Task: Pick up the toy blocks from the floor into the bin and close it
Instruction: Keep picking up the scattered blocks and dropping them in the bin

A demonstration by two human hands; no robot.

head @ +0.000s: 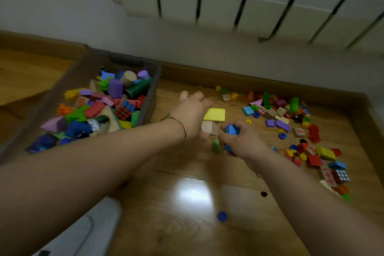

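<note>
Midway: gathering blocks, bin not yet shut

Nearest, a blue ring (222, 216) lies alone on the floor (187, 233). Beyond it, the right hand (245, 141) curls round a blue block (231, 129). The left hand (190, 116) arches over a yellow block (214, 114) and a wooden block (208, 128), its grip lost in blur. The next move is probably a carry left to the part-full bin (128, 59). Scattered blocks (282, 125) remain right.

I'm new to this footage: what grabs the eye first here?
Mid-floor, the right hand grips a blue toy block while the left hand touches a flat yellow block. Left, a dark bin brims with coloured toy blocks; right, more blocks lie scattered on the wooden floor.
</note>
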